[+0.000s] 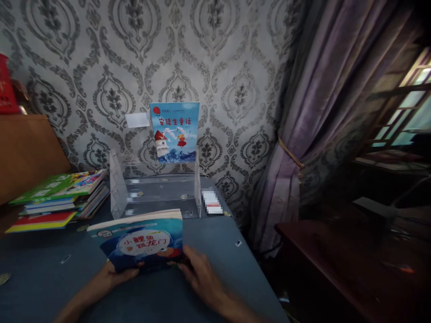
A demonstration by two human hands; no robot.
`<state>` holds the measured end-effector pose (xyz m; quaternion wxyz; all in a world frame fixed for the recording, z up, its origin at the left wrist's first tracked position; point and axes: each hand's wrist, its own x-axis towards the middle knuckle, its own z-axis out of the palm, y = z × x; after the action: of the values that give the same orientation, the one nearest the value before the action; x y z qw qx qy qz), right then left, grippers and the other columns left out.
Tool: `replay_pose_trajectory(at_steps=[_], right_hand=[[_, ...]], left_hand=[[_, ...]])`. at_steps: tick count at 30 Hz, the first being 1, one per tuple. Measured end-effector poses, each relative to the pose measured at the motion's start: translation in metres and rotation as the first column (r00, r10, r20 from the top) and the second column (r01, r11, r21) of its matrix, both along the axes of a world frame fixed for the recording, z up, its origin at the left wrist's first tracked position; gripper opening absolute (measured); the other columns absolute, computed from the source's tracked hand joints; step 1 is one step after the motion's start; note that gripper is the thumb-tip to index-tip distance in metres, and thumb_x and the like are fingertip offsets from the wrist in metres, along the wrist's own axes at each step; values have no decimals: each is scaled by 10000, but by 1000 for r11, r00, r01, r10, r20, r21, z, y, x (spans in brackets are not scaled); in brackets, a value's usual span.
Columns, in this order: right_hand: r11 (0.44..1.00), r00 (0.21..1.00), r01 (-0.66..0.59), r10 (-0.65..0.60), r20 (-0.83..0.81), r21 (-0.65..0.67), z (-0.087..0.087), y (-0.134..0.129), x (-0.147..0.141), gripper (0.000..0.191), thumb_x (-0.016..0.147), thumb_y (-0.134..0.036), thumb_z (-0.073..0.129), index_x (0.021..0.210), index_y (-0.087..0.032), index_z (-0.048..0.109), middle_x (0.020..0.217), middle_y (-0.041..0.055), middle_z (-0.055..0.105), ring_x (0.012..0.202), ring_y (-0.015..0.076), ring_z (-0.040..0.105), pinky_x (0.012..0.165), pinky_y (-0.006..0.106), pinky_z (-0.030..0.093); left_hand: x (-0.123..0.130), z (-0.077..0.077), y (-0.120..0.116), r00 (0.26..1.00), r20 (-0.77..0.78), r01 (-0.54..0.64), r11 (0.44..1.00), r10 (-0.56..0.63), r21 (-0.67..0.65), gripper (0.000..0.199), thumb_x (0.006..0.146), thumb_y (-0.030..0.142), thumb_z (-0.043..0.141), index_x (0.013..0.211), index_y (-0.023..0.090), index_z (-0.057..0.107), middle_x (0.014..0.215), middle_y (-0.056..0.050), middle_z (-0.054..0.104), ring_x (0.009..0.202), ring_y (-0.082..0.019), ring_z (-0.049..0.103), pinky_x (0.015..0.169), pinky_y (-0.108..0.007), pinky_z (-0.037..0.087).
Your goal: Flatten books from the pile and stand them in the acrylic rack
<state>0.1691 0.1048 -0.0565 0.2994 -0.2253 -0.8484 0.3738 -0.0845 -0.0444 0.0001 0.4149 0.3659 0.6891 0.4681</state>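
A blue book (144,242) with a white oval on its cover is held upright, slightly tilted, above the table. My left hand (114,276) grips its lower left corner, and my right hand (202,273) grips its lower right edge; some fingers of both are hidden behind it. Behind the book stands a clear tiered rack (119,190). On the rack's top tier, at the right, a light-blue book (175,134) with a red-roofed tower on its cover stands upright.
Stacked books (63,188) lie at the left beside a wooden panel (30,152). The table (235,269) has a dark blue cover. A pixelated white item (212,202) is right of the rack. A curtain (303,112) and a dark red table (323,251) are at the right.
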Motion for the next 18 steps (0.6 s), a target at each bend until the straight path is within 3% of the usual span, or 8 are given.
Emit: replay_pose_trajectory(at_steps=[5, 9, 15, 18], right_hand=[[999, 999, -47, 47, 2, 8, 5, -3, 1, 418, 960, -296, 544, 1376, -261, 577, 1325, 108, 663, 1229, 281, 617, 1047, 442, 506], [996, 998, -66, 66, 3, 63, -3, -1, 5, 495, 949, -262, 545, 1443, -230, 520, 1411, 144, 602, 1308, 296, 565, 1088, 472, 477], [996, 997, -55, 51, 54, 64, -5, 0, 5, 534, 961, -286, 517, 1490, -226, 465, 1460, 145, 558, 1337, 290, 538, 1111, 476, 451], [999, 999, -27, 25, 47, 47, 0, -1, 4, 515, 953, -283, 520, 1466, -246, 496, 1381, 129, 621, 1247, 278, 599, 1049, 441, 500]], left_hand=[[4, 14, 0, 1000, 3, 27, 999, -27, -38, 816, 462, 724, 820, 1121, 246, 757, 965, -98, 786, 1149, -411, 643, 1064, -557, 466], [9, 20, 1, 999, 1, 33, 999, -33, -9, 769, 472, 719, 823, 1077, 247, 770, 1037, -98, 780, 1188, -407, 624, 1089, -547, 445], [10, 19, 3, 1000, -9, 8, 998, -7, 60, 770, 467, 692, 845, 1074, 225, 773, 1122, -113, 762, 1201, -397, 623, 1098, -528, 448], [12, 23, 2, 1000, -24, 13, 997, -11, 71, 744, 476, 675, 850, 1060, 222, 772, 1118, -111, 763, 1196, -397, 627, 1086, -525, 462]])
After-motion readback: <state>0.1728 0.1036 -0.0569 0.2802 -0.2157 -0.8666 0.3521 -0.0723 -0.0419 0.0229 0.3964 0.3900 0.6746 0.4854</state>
